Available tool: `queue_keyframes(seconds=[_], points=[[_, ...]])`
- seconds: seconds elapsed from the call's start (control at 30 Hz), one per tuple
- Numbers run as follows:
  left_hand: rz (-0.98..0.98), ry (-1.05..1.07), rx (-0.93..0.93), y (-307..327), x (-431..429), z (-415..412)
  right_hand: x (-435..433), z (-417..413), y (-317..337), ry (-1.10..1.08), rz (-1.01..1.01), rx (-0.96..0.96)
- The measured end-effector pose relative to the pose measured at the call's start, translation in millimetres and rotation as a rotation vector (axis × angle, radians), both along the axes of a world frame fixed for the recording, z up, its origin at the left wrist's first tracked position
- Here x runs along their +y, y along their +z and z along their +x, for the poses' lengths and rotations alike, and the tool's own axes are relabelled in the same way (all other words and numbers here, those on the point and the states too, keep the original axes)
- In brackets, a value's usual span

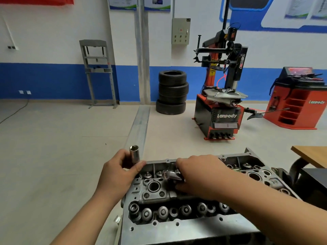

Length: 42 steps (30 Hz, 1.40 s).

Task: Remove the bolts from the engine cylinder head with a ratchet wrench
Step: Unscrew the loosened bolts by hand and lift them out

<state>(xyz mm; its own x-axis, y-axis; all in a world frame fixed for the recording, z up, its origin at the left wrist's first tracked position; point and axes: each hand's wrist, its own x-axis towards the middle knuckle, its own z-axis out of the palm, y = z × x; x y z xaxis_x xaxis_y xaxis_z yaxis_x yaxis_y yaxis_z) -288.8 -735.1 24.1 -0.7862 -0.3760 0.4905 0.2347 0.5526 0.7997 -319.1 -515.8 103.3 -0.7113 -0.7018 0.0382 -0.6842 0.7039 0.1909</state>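
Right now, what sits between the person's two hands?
In the head view: the cylinder head's corner, with a round bore, lies between the left hand gripping a socket and the right hand holding a shiny metal piece.

Workshop with a white wall (53, 32) carrying a wide blue band (44, 80) above a pale grey floor (53, 138). Against the wall stand a grey press frame (98, 68), a stack of tyres (172, 92), a black-and-red tyre changer (221, 103) and a red wheel balancer (297, 103). A beige electrical box (180, 31) hangs beside a vertical metal duct (142, 50). A wooden tabletop (311, 154) shows at the right edge
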Motion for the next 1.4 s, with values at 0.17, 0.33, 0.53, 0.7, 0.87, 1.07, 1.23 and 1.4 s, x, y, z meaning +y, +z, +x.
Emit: queue_keyframes(seconds=[0.17,0.33,0.53,0.7,0.87,1.07,1.23,1.4], points=[[0.023,-0.061,-0.097,3,-5,-3,-1,5,10,0.065,-0.014,-0.011],[-0.073,-0.065,-0.223,5,-3,-7,-64,-2,41,0.108,-0.354,0.034],[-0.131,-0.018,-0.284,5,-3,-3,-108,-5,35,0.13,-0.295,0.166],[-0.048,-0.104,-0.335,10,-6,0,-109,-11,41,0.1,-0.193,0.099],[0.009,-0.205,-0.362,15,-11,8,-107,-8,53,0.246,-0.044,-0.016],[0.018,-0.137,-0.309,12,-14,8,-107,-6,53,0.29,-0.097,-0.11],[0.017,0.019,-0.253,7,-9,0,-114,-11,50,0.118,-0.151,0.057],[-0.009,0.02,-0.235,4,-5,-1,-115,-10,49,0.132,-0.104,0.055]])
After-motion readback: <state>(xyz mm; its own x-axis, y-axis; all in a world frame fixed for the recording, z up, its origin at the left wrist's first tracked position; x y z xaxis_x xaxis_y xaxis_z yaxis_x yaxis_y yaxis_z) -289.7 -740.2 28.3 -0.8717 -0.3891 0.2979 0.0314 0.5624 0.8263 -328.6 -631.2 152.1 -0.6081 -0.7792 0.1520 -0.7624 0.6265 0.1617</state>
